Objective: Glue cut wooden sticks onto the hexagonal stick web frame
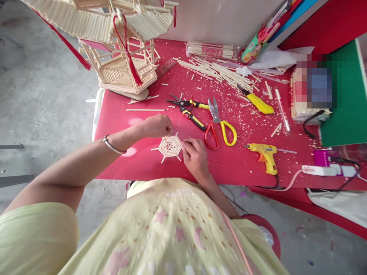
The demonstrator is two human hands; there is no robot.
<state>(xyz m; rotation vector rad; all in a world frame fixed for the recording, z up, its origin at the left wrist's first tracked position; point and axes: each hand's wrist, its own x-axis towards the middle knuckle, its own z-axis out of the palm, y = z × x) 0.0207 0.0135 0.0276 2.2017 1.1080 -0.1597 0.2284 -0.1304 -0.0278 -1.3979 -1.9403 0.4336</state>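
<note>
Pliers (186, 103) and scissors (216, 119) lie near our six-sided stick web (169, 147), a glue gun (265, 151) farther right. By the near edge of the crumb-strewn red table (143, 168), our right hand (196, 156) pinches it between thumb and finger; whether our left hand (158, 126), bent over its far side, grips, we cannot tell. A ridge-roofed pagoda (94, 26) with red tassels (133, 68) stands beyond.

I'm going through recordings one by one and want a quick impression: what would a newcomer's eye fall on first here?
Likely the tiered stick pavilion with red tassels, at the red table's far left. Next, the small web-like stick hexagon near the front edge, held by the right grip. Then the yellow glue gun, lying further right.
</note>
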